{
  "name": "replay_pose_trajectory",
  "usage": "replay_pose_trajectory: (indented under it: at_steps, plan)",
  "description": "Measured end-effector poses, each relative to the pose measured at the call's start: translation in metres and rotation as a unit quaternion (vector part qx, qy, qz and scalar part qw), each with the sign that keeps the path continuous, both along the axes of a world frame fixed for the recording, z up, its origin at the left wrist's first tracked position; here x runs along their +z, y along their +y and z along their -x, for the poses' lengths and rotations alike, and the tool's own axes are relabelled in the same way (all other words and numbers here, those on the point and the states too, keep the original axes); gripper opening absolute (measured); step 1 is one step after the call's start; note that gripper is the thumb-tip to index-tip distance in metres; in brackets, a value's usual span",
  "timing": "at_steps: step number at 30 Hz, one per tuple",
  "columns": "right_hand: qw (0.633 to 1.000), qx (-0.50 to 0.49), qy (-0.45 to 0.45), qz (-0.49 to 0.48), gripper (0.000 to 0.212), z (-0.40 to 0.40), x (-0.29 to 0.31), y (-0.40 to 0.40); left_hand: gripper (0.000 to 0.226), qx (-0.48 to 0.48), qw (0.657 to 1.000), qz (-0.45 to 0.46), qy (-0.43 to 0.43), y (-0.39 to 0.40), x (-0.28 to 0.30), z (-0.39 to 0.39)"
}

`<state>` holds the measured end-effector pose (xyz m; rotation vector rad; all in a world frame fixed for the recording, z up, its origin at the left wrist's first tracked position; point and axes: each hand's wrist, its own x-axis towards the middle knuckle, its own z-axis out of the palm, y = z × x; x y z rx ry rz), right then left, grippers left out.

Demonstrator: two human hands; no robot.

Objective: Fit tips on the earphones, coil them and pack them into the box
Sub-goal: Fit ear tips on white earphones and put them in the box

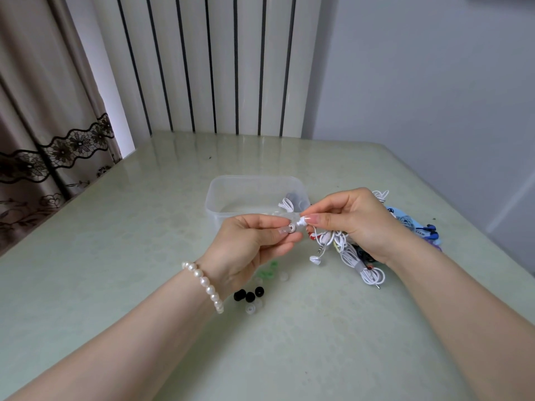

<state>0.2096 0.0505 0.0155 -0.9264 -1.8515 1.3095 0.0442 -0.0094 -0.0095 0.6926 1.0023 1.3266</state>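
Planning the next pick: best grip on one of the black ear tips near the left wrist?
Pinch a black ear tip across its rounded outer wall, coming from straight above. The three lie loose on the table with small gaps between them, so the far-right one, with its right side open, is probably easiest. The left hand holds a clear tip and the right hand pinches the white earbud, so both are occupied.

table (289, 342): glossy, smooth | box (220, 198): translucent plastic | bracelet (207, 286): lustrous beads
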Motion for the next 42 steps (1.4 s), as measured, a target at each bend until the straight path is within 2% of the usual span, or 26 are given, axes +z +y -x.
replay_pose_trajectory:
  at_steps: [7, 23, 34, 42]
  plan:
    - [1.0, -0.013, -0.011, -0.017, 0.008, 0.004, -0.002, -0.002, 0.008, 0.008, 1.0, -0.007, 0.009, -0.002, 0.001, -0.003]
    - [0.996, -0.054, -0.024, -0.06, 0.004, 0.009, -0.007, -0.003, 0.009, 0.028, 1.0, -0.01, -0.001, -0.001, -0.001, -0.003]
    - [0.997, -0.071, -0.004, -0.033, 0.014, 0.013, -0.011, -0.005, 0.011, 0.028, 1.0, -0.013, 0.0, -0.002, 0.0, -0.004]
    - [0.992, -0.115, -0.003, -0.05, 0.019, 0.017, -0.013, -0.009, 0.012, 0.026, 1.0, -0.009, -0.01, -0.003, 0.0, -0.006]
